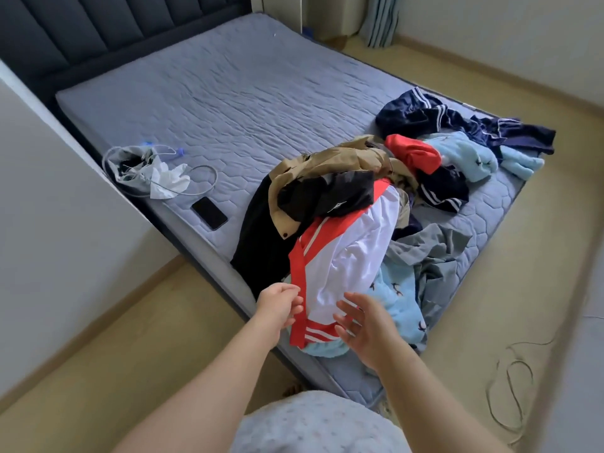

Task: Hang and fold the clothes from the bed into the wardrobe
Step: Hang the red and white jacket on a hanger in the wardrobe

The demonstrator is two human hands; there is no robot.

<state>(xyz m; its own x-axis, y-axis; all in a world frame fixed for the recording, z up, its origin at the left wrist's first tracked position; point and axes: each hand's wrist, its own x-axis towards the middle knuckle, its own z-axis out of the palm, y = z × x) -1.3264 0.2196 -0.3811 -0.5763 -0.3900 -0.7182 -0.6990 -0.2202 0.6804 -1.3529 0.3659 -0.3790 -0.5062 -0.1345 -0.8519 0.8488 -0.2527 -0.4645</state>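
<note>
A heap of clothes lies on the near right corner of the bed [228,93]. On top is a white and red jacket [356,256], over a tan and black coat [327,178]. A light blue fleece [402,302] with bird prints and a grey garment [438,253] lie beneath and beside it. Navy striped trousers [425,116] sit at the far corner. My left hand [279,305] pinches the jacket's red edge strip. My right hand [362,322] hovers with spread fingers just over the jacket's lower hem, holding nothing.
A black phone [209,212] lies near the bed's left edge, beside a grey pouch [137,165] with white cables and tissue. A dark padded headboard [98,31] stands at the back. A thin cable [510,387] loops on the floor at right. A curtain [380,18] hangs far right.
</note>
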